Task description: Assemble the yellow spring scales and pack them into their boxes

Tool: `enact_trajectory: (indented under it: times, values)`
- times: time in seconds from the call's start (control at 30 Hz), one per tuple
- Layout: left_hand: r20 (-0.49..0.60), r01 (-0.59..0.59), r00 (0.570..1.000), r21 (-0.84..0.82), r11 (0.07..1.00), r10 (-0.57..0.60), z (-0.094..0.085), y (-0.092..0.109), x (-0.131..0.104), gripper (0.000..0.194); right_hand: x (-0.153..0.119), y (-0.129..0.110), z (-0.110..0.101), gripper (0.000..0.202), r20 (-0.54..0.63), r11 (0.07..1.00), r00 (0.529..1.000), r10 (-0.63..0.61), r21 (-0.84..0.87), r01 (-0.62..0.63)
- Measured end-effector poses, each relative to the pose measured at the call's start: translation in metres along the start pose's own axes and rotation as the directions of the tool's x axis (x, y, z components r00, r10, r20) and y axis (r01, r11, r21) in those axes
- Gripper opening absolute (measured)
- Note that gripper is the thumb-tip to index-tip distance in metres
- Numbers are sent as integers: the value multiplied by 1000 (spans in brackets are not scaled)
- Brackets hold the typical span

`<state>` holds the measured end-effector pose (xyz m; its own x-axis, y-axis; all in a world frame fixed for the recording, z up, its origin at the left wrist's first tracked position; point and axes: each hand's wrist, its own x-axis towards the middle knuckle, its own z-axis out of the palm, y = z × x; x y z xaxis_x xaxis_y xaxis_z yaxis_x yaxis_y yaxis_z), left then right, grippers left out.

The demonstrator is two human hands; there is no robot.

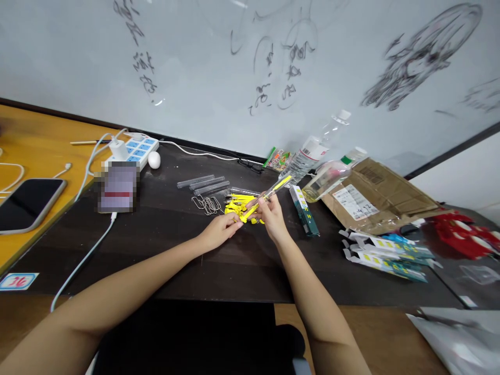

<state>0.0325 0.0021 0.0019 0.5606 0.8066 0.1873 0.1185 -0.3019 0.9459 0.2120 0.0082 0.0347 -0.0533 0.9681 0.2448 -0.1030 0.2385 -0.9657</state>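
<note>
A clear tube with yellow parts (282, 182) slants upward in my right hand (272, 214), whose fingers are closed round its middle. At the lower end of the tube, my left hand (219, 229) pinches a small yellow plastic piece (244, 219); its exact shape is partly hidden by the fingers. Beneath and behind both hands lies a pile of yellow plastic parts (231, 207). Several bent metal wire pieces (207, 205) rest left of the pile. Behind them lie clear empty tubes (202, 180) on the dark table (234, 271).
A narrow green-and-white box (303, 211) lies right of my right hand, with several opened boxes (386, 255) farther right. Bottles (309, 156) and a brown parcel (375, 198) stand at the back right. To the left are a power strip (141, 151), a charging cable (89, 255) and a phone (31, 204).
</note>
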Motion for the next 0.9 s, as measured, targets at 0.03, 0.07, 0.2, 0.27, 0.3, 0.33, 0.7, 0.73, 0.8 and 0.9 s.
enact_trajectory:
  times: [0.03,0.07,0.2,0.27,0.3,0.33,0.7,0.73,0.8,0.9]
  values:
    - [-3,2,1000,-20,1000,-2,1,0,0,23,0,0,0,36,2,1000,1000,0,-4,0]
    - [-9,5,1000,-45,999,-5,1,0,0,23,0,1,0,36,4,1000,1000,-3,-6,3]
    - [-20,32,999,-113,993,-34,3,-3,2,25,0,1,1,34,28,1000,999,-18,-19,18]
    - [-25,38,999,-109,993,-41,3,-4,3,26,-1,1,2,33,52,999,998,-20,-31,21]
    - [-28,39,999,-106,994,-42,3,-4,3,26,-1,0,2,33,64,999,998,-19,-38,22]
    - [-29,39,999,-106,994,-42,3,-4,3,26,-1,0,2,33,75,999,997,-18,-44,21]
    - [-39,27,999,-177,984,-35,4,-4,4,29,-2,2,2,31,99,999,995,-3,-41,7]
    - [-40,29,999,-172,985,-37,4,-4,4,29,-2,2,2,30,103,999,995,-6,-44,11]
    - [-45,34,998,-167,985,-42,4,-2,4,29,-3,2,2,30,113,999,994,-9,-52,15]
    - [-63,34,997,-185,982,-47,5,-1,3,28,-3,2,3,32,123,998,992,-9,-56,16]
